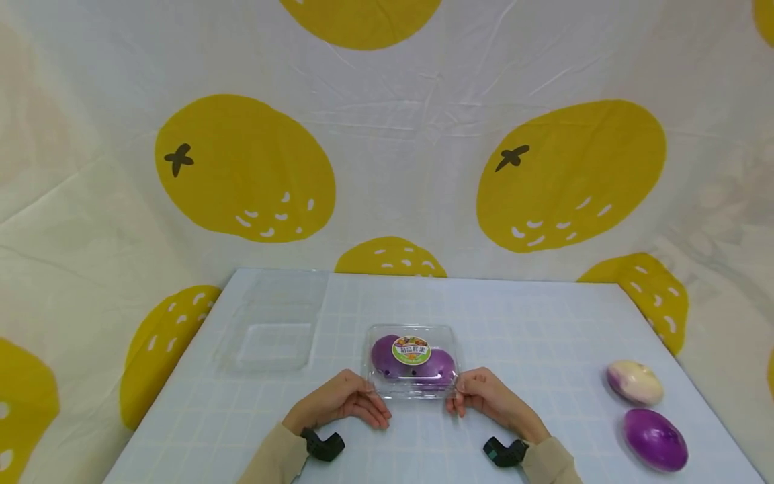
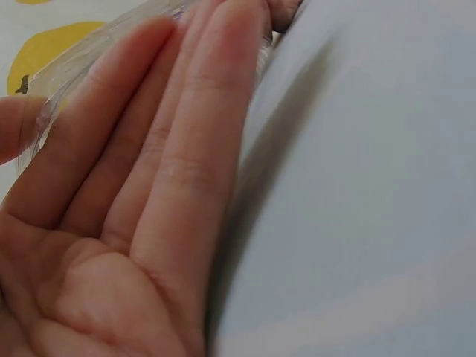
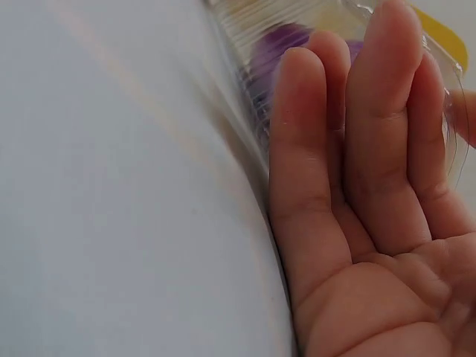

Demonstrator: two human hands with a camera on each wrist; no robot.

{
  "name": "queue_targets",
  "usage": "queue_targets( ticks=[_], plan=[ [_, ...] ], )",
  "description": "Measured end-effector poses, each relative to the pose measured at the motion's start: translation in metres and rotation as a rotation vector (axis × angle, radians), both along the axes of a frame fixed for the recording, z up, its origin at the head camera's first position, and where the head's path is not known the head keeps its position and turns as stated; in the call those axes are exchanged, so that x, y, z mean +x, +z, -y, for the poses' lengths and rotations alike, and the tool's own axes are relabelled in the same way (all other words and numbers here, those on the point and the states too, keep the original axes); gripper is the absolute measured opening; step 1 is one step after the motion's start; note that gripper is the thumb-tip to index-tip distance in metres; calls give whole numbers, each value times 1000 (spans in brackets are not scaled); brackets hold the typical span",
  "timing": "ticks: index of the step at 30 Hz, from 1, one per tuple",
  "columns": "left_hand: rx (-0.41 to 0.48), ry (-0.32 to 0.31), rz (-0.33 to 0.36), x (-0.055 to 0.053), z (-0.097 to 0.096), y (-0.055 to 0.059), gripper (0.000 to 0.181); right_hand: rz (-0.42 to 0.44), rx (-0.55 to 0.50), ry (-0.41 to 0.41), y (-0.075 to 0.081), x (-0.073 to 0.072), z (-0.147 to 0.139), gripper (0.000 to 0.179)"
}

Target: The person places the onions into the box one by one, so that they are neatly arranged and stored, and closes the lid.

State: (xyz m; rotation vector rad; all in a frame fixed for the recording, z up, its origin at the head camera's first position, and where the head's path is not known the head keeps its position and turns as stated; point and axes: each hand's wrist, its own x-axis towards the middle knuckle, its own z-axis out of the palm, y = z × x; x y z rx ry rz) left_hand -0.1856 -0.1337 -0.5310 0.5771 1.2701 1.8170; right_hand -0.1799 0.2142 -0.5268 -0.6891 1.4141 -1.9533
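A lidded clear plastic fruit box (image 1: 377, 386) with a round printed label stands in front of me, two glossy purple egg-shaped pieces (image 1: 437, 368) inside it. At its near left corner my left hand (image 1: 349, 401) pinches the rim between thumb and forefinger. My right hand (image 1: 488, 398) pinches the near right corner in the same way. In the left wrist view, the other fingers (image 2: 197, 149) stretch out along the tabletop. The right wrist view shows fingers (image 3: 301, 141) beside the box's ribbed wall, with purple showing through.
Toward the back left of the table lies an open clear plastic container (image 1: 272, 346). Near the right edge lie a cream-and-purple egg-shaped piece (image 1: 636, 382) and a solid purple one (image 1: 656, 440). A cloth printed with yellow fruit (image 1: 244, 168) hangs behind the table.
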Motion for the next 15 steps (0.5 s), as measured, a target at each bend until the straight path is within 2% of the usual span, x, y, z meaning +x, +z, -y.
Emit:
queue_targets(
  ticks=[8, 15],
  plan=[
    [-34, 136, -69, 1, -2, -2, 42, 47, 7, -34, 1, 0, 1, 32],
    [-30, 184, -92, 1, -4, -1, 42, 69, 36, -50, 1, 0, 1, 32]
  ],
)
